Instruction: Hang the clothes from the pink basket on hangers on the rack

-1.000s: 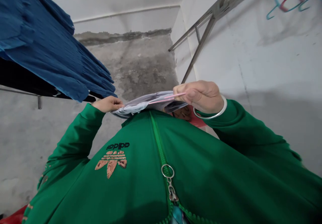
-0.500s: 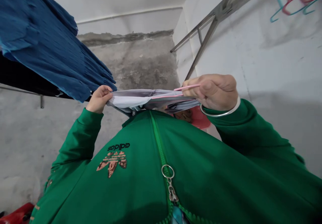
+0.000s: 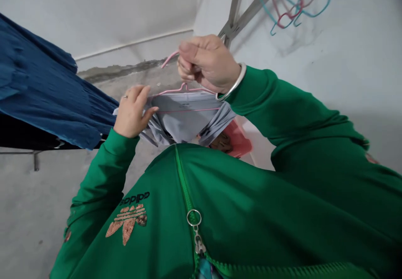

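My right hand (image 3: 207, 59) is raised and shut around the hook of a pink wire clothes hanger (image 3: 185, 90). A pale grey garment (image 3: 185, 118) hangs over the hanger, with the pink bar showing across its front. My left hand (image 3: 133, 111) grips the garment's left shoulder edge, at the hanger's left end. A silver bangle (image 3: 232, 82) circles my right wrist. Green zip-up jacket sleeves cover both arms, and the jacket front (image 3: 251, 203) hides whatever lies below the garment.
Blue clothing (image 3: 40, 82) and black clothing (image 3: 19, 134) hang on a rack to the left. A metal frame (image 3: 234, 15) stands in the corner. Several coloured hangers (image 3: 292, 7) hang beyond it. A red basin (image 3: 238, 139) sits on the concrete floor below the garment.
My right hand has risen, lifting the hanger. The garment, earlier a flat bunch between my hands, now hangs open from the hanger. My view has turned to the left.
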A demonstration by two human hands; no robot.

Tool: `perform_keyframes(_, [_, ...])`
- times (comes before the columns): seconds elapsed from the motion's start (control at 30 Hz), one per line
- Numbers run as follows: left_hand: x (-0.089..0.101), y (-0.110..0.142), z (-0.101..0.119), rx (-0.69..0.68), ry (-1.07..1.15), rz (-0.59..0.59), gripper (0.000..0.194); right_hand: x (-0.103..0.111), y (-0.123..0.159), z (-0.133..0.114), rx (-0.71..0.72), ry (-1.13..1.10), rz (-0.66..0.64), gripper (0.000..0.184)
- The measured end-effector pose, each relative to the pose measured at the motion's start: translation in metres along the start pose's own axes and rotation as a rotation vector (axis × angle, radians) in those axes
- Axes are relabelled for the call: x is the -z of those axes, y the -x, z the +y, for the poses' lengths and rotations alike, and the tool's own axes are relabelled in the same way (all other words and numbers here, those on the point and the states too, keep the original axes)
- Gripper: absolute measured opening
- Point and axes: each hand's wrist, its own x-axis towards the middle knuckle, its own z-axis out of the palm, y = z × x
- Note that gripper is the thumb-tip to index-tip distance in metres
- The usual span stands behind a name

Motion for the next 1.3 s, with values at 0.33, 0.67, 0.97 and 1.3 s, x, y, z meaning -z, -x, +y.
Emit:
perform_keyframes(0.33, [0.0, -0.032, -0.002, 0.12, 0.011, 0.15, 0.028, 0.01, -0.012, -0.055, 0.047, 0.351, 0.017, 0.035])
perform_keyframes(0.67, [0.031, -0.022, -0.011, 0.127, -0.109, 0.35, 0.028, 0.125, 0.062, 0.005, -0.017, 1.256, -0.116, 0.037])
perform_keyframes(0.97, [0.058, -0.026, -0.037, 0.117, -0.058, 0.387, 0.028, 0.085, 0.062, 0.001, -0.09, 0.859, -0.024, 0.039])
perform_keyframes(1.3, [0.058, -0.025, -0.066, 0.176, -0.08, 0.505, 0.031, 0.034, 0.052, -0.018, -0.499, 0.034, 0.22, 0.031])
